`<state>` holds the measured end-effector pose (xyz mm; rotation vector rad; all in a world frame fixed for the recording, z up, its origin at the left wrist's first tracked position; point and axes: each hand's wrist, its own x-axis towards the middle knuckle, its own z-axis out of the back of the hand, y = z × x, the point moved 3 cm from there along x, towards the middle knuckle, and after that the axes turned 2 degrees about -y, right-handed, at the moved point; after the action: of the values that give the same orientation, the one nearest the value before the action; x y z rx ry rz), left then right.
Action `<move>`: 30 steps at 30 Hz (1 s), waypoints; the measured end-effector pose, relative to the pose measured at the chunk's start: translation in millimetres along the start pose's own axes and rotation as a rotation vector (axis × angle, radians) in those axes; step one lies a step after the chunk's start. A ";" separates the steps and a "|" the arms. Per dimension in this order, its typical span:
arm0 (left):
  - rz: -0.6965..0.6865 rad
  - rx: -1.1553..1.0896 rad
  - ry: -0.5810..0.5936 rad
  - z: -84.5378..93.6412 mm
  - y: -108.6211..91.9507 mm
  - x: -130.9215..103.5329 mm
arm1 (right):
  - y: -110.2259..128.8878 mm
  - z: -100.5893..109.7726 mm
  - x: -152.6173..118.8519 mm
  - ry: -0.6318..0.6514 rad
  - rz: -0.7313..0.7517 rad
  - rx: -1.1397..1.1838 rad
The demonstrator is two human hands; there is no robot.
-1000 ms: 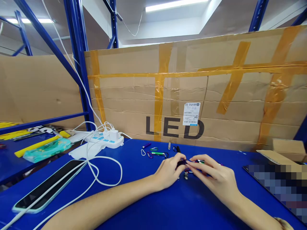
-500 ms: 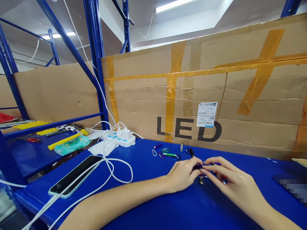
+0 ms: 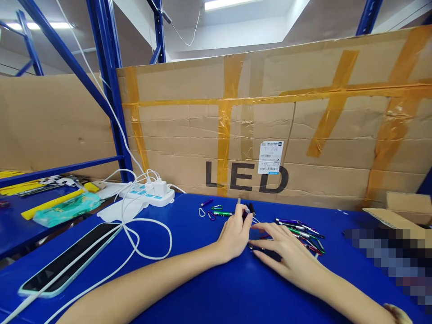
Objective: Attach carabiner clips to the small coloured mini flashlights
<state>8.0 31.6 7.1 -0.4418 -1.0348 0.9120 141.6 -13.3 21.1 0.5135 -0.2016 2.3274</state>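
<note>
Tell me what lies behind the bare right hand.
Beyond the right hand, slim, shiny purple, green, silver and red pen-like rods lie piled on the smooth blue table. Anything beneath the hand is covered.

It looks like a workshop or storeroom packing corner to me. A big cardboard panel (image 3: 189,135) printed LED backs a blue worktop (image 3: 219,292); a blue metal rack post (image 3: 113,67) rises at the panel's left end, a loaded power strip (image 3: 165,200) lies before it, and a tube light (image 3: 229,4) shines above it.
</note>
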 end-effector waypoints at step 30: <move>-0.138 0.139 0.130 -2.5 -12.4 -3.3 | -11.9 23.3 -4.7 -0.624 -0.185 0.161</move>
<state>14.9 22.1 12.8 -0.3054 -0.8658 0.8154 160.0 -14.5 40.2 1.2776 -0.2454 1.9509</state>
